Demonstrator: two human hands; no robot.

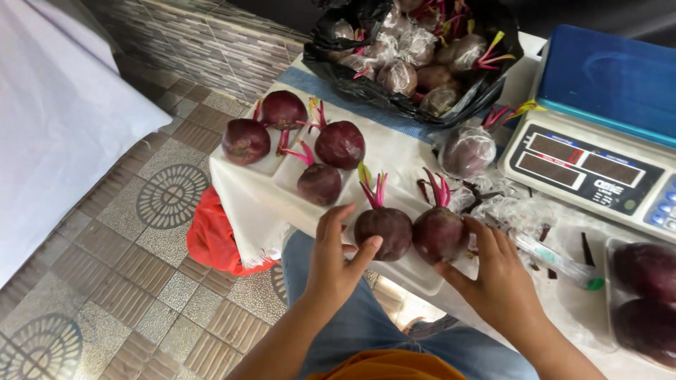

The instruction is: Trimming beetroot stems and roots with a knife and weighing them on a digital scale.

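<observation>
Two dark red beetroots with pink stalk stubs sit side by side on a white foam tray (405, 271) at the table's near edge. My left hand (336, 255) grips the tray's left end, its thumb resting against the left beetroot (384, 231). My right hand (496, 278) holds the tray's right end, fingers touching the right beetroot (439, 233). Further left, two more white trays carry beetroots: two (262, 125) on the far one, two (331, 160) on the nearer one.
A black bag (415, 56) of plastic-wrapped beetroots stands at the back. One wrapped beetroot (466, 150) lies beside a digital scale (598, 119) with a blue platform. A tray of beetroots (644, 295) sits at right. A red bag (211, 236) lies on the tiled floor.
</observation>
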